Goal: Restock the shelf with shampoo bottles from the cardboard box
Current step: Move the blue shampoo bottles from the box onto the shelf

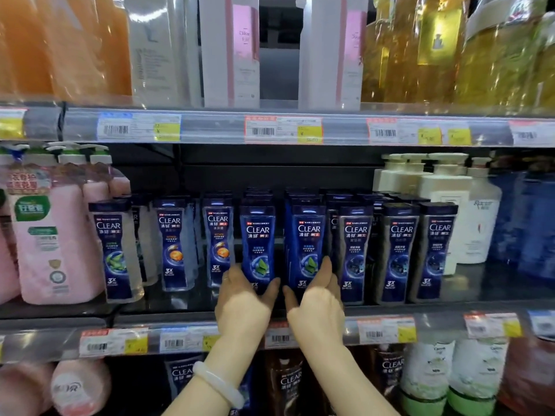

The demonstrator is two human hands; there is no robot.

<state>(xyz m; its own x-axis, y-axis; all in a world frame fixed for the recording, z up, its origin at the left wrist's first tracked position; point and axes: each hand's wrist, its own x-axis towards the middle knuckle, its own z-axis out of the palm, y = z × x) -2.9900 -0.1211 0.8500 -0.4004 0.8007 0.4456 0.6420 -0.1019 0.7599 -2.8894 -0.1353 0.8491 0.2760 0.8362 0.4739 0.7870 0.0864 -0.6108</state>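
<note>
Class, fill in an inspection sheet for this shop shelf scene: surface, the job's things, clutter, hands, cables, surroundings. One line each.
Surface: middle shelf, dark, price labels along its front edge.
Job's things: blue CLEAR shampoo bottles stand upright in rows; no cardboard box in view.
Clutter: nothing seen.
Hands: left hand cups the base of one green-leaf bottle; right hand cups its neighbour. A white bangle sits on the left wrist.
Cables: nothing seen.
Surroundings: pink pump bottles left, white pump bottles right, more stocked shelves above and below.
</note>
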